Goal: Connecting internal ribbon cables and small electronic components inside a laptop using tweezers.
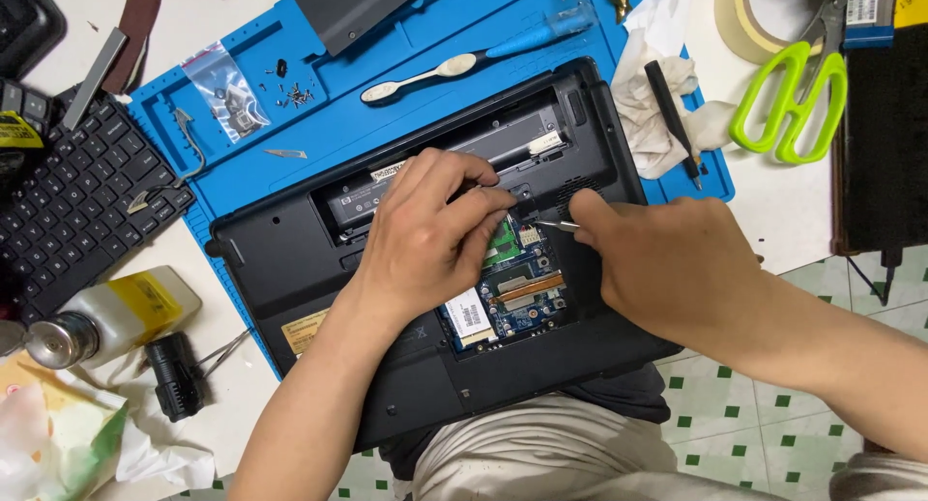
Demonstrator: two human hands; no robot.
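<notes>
A black laptop (290, 259) lies upside down on a blue work mat (319, 134), its bottom bay uncovered so a blue circuit board (522, 293) shows. My left hand (425, 235) rests on the bay, fingers curled over the green memory module (503, 242) beside the hard drive slot. My right hand (667, 264) grips a thin metal tool (559, 226), likely tweezers, whose tip points at a small white connector on the board.
On the mat lie a blue-handled brush (464, 61), loose screws (295, 95), a small plastic bag (230, 90) and a removed black cover (353, 8). A black keyboard (68, 201) and bottle (116, 313) sit left; green scissors (788, 100), tape roll and cloth sit right.
</notes>
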